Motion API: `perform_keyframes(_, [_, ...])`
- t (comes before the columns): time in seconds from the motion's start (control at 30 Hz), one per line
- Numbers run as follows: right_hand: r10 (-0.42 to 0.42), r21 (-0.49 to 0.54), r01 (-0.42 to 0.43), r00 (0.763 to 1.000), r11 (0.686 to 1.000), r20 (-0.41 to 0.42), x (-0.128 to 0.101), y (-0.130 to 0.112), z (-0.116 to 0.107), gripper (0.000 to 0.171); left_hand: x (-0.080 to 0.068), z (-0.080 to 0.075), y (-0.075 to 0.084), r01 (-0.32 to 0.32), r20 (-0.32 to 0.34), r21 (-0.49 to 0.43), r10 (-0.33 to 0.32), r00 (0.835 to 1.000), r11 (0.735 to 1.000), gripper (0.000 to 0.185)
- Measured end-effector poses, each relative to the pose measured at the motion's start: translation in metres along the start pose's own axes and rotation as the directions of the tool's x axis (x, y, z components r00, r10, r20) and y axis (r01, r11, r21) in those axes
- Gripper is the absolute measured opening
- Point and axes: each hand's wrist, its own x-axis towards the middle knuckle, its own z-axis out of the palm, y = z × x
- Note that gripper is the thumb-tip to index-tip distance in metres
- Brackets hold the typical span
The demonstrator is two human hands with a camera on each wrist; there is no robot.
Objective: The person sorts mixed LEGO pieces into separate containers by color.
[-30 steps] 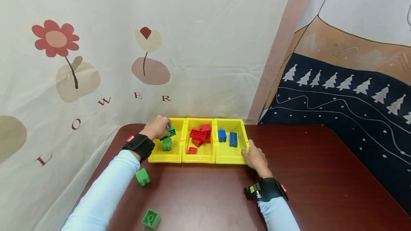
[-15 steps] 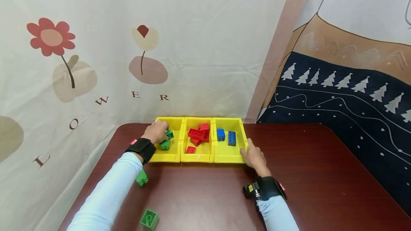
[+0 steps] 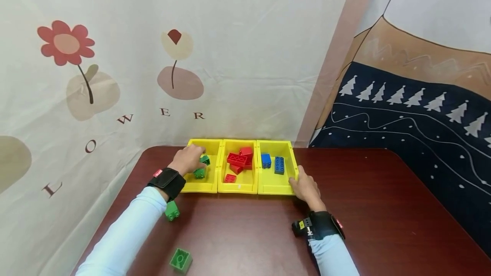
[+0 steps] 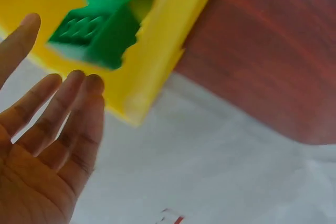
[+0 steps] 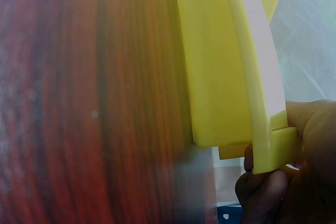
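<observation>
My left hand hangs over the left yellow bin, its fingers spread and holding nothing. Beneath it in that bin lie green toy building bricks; in the left wrist view, two studded green bricks rest against each other just beyond the fingertips. My right hand grips the near right corner of the right yellow bin. The right wrist view shows the thumb and fingers around that bin's rim. Blue bricks sit inside the right bin.
Between the outer bins, the middle yellow bin contains several red bricks. Two loose green bricks stand on the dark red table: one green brick beside the left forearm, another green brick at the front. Behind hangs a printed cloth.
My left hand lowered a green brick into the left bin, let go of it and spread its fingers. My right hand has kept its grip on the right bin.
</observation>
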Motion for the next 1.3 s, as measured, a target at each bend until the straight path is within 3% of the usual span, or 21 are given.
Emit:
perform_keyframes(0.2, [0.002,0.002,-0.002,1.0,1.0,0.009,-0.001,0.002,-0.001,0.043,-0.022,-0.011,0.008,-0.082,-0.042,-0.021,0.081,0.996,0.996,0.047])
perform_keyframes(0.43, [0.008,0.007,-0.008,1.0,1.0,0.02,0.0,0.001,-0.001,0.042,-0.064,-0.015,0.022,-0.205,-0.055,-0.067,0.201,0.978,0.977,0.04])
perform_keyframes(0.7, [0.012,0.003,-0.012,1.0,1.0,0.014,0.002,0.001,-0.002,0.044,-0.114,-0.01,0.033,-0.292,0.002,-0.197,0.298,0.955,0.936,0.039])
perform_keyframes(0.83, [0.013,-0.001,-0.012,1.0,1.0,0.025,0.002,0.0,-0.002,0.045,-0.139,0.0,0.036,-0.3,0.061,-0.266,0.327,0.943,0.916,0.04])
perform_keyframes(1.0, [0.006,-0.001,-0.006,1.0,1.0,0.024,0.004,0.001,-0.001,0.045,-0.161,0.017,0.038,-0.312,0.153,-0.211,0.346,0.926,0.926,0.035])
perform_keyframes(1.2, [0.01,0.004,-0.01,1.0,1.0,0.026,0.004,0.001,-0.001,0.044,-0.172,0.034,0.039,-0.242,0.301,-0.217,0.301,0.905,0.946,0.03])
perform_keyframes(1.3, [0.008,0.003,-0.008,1.0,1.0,0.028,0.004,0.001,-0.001,0.044,-0.174,0.036,0.039,-0.188,0.328,-0.233,0.259,0.908,0.954,0.028])
